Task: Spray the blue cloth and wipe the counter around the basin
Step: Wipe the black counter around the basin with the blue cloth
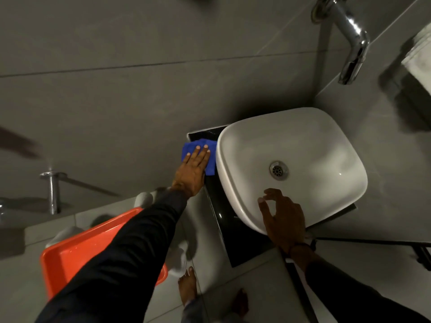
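A white square basin (303,145) with a metal drain sits on a narrow black counter (224,213). On the counter's left strip, by the wall, lies the blue cloth (211,166). My left hand (192,170) presses flat on the blue cloth, fingers spread and pointing away from me. My right hand (283,217) rests over the basin's near rim, fingers loosely curled, holding nothing. No spray bottle is in view.
A chrome tap (349,36) juts from the wall above the basin. A white towel (419,57) hangs at the right edge. An orange tub (77,248) stands on the floor at the left under my left arm, near a chrome pipe (52,192). My bare feet (187,284) are below.
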`<state>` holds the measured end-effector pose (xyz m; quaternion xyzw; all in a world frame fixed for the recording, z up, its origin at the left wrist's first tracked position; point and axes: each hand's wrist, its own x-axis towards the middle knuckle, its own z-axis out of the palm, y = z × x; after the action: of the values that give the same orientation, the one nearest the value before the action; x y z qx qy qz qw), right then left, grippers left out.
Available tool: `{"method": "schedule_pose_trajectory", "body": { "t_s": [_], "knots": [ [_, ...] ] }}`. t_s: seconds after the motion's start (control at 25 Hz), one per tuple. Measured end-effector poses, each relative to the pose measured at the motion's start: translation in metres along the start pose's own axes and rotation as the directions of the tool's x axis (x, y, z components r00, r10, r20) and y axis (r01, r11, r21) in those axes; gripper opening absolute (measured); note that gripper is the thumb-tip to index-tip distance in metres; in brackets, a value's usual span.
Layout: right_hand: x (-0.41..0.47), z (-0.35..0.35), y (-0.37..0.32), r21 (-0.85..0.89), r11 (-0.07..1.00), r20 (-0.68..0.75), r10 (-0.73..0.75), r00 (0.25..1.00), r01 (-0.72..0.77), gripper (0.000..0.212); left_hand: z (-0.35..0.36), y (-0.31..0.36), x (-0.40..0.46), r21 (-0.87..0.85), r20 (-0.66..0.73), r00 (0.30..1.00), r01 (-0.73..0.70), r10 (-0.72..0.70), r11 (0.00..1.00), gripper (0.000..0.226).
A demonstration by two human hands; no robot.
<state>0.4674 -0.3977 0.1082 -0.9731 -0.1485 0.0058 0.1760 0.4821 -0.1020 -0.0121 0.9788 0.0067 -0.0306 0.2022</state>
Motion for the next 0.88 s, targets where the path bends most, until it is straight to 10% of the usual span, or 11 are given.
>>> {"method": "schedule_pose_trajectory", "body": {
  "t_s": [0.88],
  "knots": [
    [0.0,-0.007,0.006,0.153,0.988,0.068,0.009,0.998,-0.019,0.035,0.092,0.224,-0.188,-0.026,0.0,0.988,0.156,-0.156,0.987,0.08]
  ]
}}
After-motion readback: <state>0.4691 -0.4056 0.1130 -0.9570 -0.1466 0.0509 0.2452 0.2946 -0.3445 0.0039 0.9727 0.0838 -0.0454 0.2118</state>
